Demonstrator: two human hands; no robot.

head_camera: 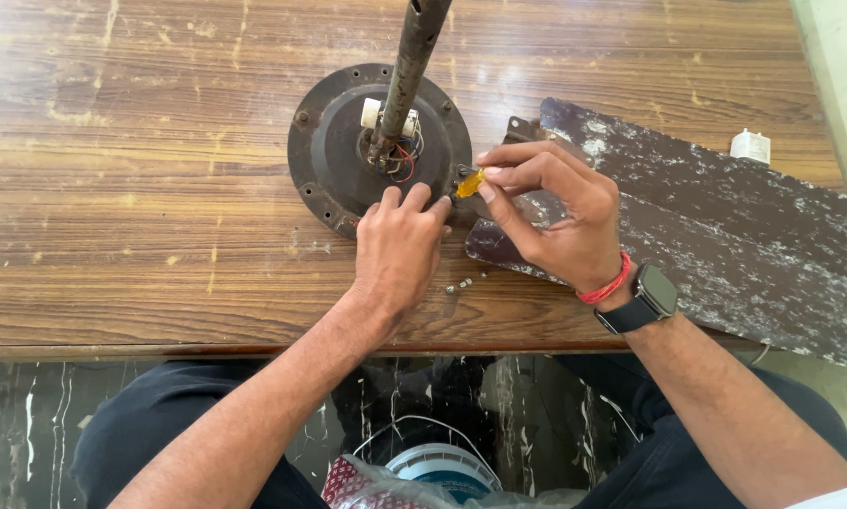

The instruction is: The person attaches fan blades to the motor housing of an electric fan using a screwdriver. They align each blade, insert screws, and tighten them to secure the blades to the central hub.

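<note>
A round dark ceiling-fan motor (327, 141) lies on the wooden table (140, 188), with a rusty rod (407, 66) rising from its centre and coloured wires at the rod's foot. My left hand (398, 247) rests on the motor's near rim, fingers curled against it. My right hand (560, 212) pinches a small screwdriver with a yellow handle (469, 183) at the rim, where a blade bracket meets the motor. On my right wrist are a red thread and a dark watch (642, 300).
Worn dark fan blades (725, 226) lie on the table to the right, one reaching the motor. Two small loose screws (458, 286) sit by my left hand. A small white block (750, 146) lies at the far right. Below the table edge is a white bucket (439, 468).
</note>
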